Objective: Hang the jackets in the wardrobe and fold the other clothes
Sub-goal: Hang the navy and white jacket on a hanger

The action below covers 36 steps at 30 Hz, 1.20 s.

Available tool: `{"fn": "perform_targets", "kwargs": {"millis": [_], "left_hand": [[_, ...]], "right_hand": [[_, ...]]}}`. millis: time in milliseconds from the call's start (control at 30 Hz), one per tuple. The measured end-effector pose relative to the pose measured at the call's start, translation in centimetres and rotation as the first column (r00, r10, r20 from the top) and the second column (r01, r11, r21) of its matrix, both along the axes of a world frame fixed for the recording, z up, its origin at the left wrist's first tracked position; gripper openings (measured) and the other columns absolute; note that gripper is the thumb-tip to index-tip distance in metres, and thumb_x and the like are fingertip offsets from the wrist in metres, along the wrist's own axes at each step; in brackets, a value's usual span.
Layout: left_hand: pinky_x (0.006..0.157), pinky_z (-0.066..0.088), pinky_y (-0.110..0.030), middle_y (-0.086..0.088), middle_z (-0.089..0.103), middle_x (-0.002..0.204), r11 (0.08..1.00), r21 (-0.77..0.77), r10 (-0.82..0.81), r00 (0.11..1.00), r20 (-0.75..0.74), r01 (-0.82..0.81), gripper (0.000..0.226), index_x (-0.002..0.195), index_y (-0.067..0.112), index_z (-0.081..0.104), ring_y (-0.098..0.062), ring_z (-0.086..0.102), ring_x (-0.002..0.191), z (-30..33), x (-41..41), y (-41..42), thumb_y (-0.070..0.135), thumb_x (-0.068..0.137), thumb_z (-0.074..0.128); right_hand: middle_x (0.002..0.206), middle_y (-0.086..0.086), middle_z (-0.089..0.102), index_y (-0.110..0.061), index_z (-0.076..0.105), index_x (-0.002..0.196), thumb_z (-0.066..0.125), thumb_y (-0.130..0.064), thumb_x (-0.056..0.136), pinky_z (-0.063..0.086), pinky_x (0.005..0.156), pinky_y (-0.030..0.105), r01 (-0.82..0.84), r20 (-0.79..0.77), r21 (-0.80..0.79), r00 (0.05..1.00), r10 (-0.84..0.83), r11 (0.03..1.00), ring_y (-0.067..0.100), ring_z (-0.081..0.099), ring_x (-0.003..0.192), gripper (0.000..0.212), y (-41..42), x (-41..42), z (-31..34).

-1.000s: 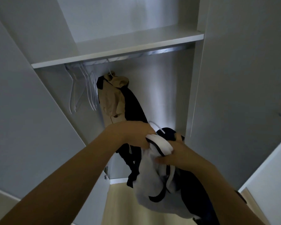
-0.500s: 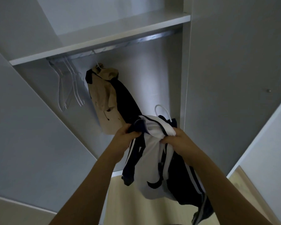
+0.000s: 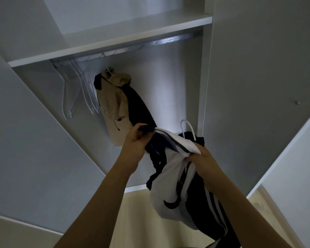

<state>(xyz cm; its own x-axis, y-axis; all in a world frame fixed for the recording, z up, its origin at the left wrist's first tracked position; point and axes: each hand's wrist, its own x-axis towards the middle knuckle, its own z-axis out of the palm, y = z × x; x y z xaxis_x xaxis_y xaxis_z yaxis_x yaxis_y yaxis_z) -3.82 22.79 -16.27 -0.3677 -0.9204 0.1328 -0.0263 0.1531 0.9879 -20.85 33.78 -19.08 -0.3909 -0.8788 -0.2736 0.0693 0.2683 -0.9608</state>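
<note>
I hold a white and navy striped jacket on a white hanger, whose hook sticks up above the collar. My left hand grips the jacket's dark left shoulder. My right hand grips the white fabric at the right shoulder. The jacket hangs in front of the open wardrobe, below the metal rail. A beige and navy jacket hangs from that rail, just behind my left hand.
Several empty white hangers hang at the rail's left end. A white shelf sits above the rail. Open wardrobe doors stand at the left and right. Light wooden floor shows below.
Both hands have lifted the striped jacket higher and spread its shoulders apart on the hanger. The hook now stands clear above the collar.
</note>
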Motion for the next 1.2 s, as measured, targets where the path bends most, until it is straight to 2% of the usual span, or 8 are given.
{"fn": "perform_targets", "kwargs": {"millis": [133, 233, 433, 567, 633, 767, 933, 1200], "left_hand": [[0.061, 0.053, -0.015, 0.009, 0.070, 0.084, 0.998, -0.013, 0.067, 0.996, 0.063, -0.067, 0.017, 0.097, 0.027, 0.064, -0.001, 0.066, 0.074, -0.2, -0.9, 0.3, 0.013, 0.098, 0.054], [0.063, 0.047, -0.012, 0.004, 0.056, 0.100, 0.985, 0.051, 0.151, 0.970, 0.188, -0.164, 0.027, 0.112, 0.022, 0.049, -0.004, 0.058, 0.088, -1.3, -0.8, -0.2, 0.005, 0.092, 0.055], [0.090, 0.039, -0.029, 0.000, 0.047, 0.131, 0.896, 0.438, -0.299, 0.828, 0.474, 0.073, 0.062, 0.137, 0.020, 0.041, -0.021, 0.046, 0.119, -4.3, 0.2, 0.2, -0.005, 0.082, 0.052], [0.085, 0.037, -0.025, -0.003, 0.051, 0.110, 0.828, 0.559, -0.382, 0.759, 0.527, 0.028, 0.023, 0.111, 0.015, 0.055, -0.015, 0.050, 0.100, -5.8, -0.7, 1.8, 0.014, 0.088, 0.052], [0.071, 0.036, -0.016, 0.001, 0.049, 0.092, 0.828, 0.557, -0.406, 0.748, 0.525, 0.059, 0.016, 0.106, 0.013, 0.057, -0.008, 0.046, 0.078, -6.0, -0.9, 2.3, 0.013, 0.099, 0.042], [0.085, 0.041, -0.021, -0.015, 0.053, 0.094, 0.853, 0.519, -0.376, 0.740, 0.557, 0.043, 0.027, 0.081, 0.005, 0.058, -0.020, 0.051, 0.079, -5.7, -2.0, 2.2, 0.001, 0.099, 0.038], [0.091, 0.047, -0.038, -0.005, 0.068, 0.110, 0.777, 0.591, -0.345, 0.932, 0.113, 0.216, 0.039, 0.123, 0.012, 0.062, -0.027, 0.063, 0.101, -4.2, -2.2, 1.4, 0.037, 0.095, 0.051], [0.103, 0.048, -0.037, -0.011, 0.067, 0.122, 0.738, 0.585, -0.533, 0.822, 0.198, 0.338, 0.049, 0.124, 0.005, 0.062, -0.024, 0.064, 0.113, -3.9, -0.6, 1.9, 0.036, 0.087, 0.069]], "right_hand": [[0.123, 0.027, 0.060, 0.001, 0.054, 0.131, 0.046, 0.006, 0.094, 0.045, 0.094, 0.039, 0.050, 0.080, 0.030, 0.995, -0.052, 0.998, 0.040, 0.056, 0.113, 0.039, 0.1, -0.1, -0.2], [0.113, 0.024, 0.063, -0.004, 0.060, 0.125, 0.049, 0.006, 0.088, 0.047, 0.089, 0.042, 0.103, 0.138, 0.079, 0.984, -0.114, 0.991, 0.040, 0.060, 0.104, 0.039, 0.2, -0.6, -0.4], [0.109, 0.023, 0.065, -0.007, 0.062, 0.118, 0.052, 0.006, 0.083, 0.049, 0.089, 0.046, 0.149, 0.216, 0.069, 0.963, -0.161, 0.986, 0.042, 0.061, 0.101, 0.040, 0.4, -1.1, 0.1], [0.103, 0.023, 0.065, -0.002, 0.061, 0.115, 0.055, 0.003, 0.076, 0.049, 0.079, 0.041, 0.145, 0.238, 0.023, 0.960, -0.147, 0.989, 0.038, 0.062, 0.092, 0.040, 0.6, -1.1, 0.6], [0.098, 0.023, 0.063, 0.001, 0.059, 0.116, 0.060, -0.005, 0.068, 0.048, 0.075, 0.039, 0.123, 0.243, -0.025, 0.963, -0.113, 0.992, 0.035, 0.061, 0.088, 0.049, 0.9, -1.1, 0.8], [0.112, 0.011, 0.067, -0.014, 0.057, 0.128, 0.064, -0.021, 0.086, 0.052, 0.084, 0.038, 0.130, 0.258, -0.122, 0.962, -0.095, 0.984, 0.026, 0.066, 0.100, 0.044, 1.0, -1.2, 0.4], [0.133, 0.006, 0.058, -0.022, 0.048, 0.140, 0.070, -0.052, 0.079, 0.044, 0.104, 0.047, 0.209, 0.254, -0.143, 0.952, -0.169, 0.967, 0.025, 0.058, 0.119, 0.071, 0.6, -0.8, -0.4], [0.130, 0.009, 0.058, -0.017, 0.036, 0.147, 0.066, -0.052, 0.083, 0.046, 0.102, 0.048, 0.271, 0.233, -0.155, 0.945, -0.231, 0.950, 0.027, 0.059, 0.115, 0.079, -0.1, -0.8, -1.5]]}}
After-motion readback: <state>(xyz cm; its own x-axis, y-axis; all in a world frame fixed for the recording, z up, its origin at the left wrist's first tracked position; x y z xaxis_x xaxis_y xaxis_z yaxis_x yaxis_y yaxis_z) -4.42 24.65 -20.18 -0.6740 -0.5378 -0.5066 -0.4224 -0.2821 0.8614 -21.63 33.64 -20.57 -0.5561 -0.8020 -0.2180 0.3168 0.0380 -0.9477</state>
